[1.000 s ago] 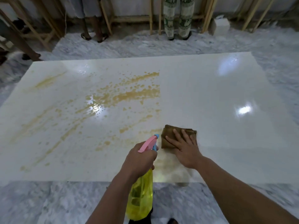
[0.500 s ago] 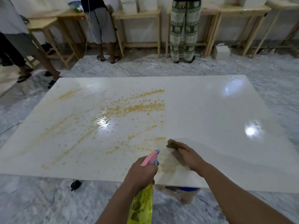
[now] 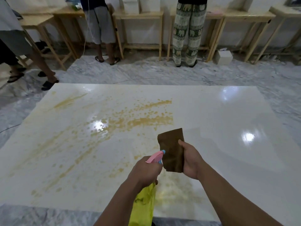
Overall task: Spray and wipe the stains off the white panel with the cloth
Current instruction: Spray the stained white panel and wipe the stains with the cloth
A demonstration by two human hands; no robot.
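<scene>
A large glossy white panel (image 3: 228, 144) lies flat on the marble floor. Yellow-brown stains (image 3: 143, 120) streak its middle and left half. My left hand (image 3: 145, 172) grips a yellow spray bottle (image 3: 144, 207) with a pink trigger head (image 3: 155, 156), nozzle pointing away over the panel. My right hand (image 3: 191, 160) holds a folded brown cloth (image 3: 173, 149) lifted off the panel, just right of the nozzle.
Grey marble floor (image 3: 162, 74) surrounds the panel. Wooden tables (image 3: 138, 15) line the far wall with people standing at them, one in grey shorts (image 3: 100, 28), one in patterned trousers (image 3: 187, 33). Another person's legs (image 3: 32, 54) are at the far left. A white box (image 3: 224, 57) sits far right.
My right hand, which pressed the cloth flat on the panel, has picked it up and now holds it in the air. The view has tilted up, showing more of the room.
</scene>
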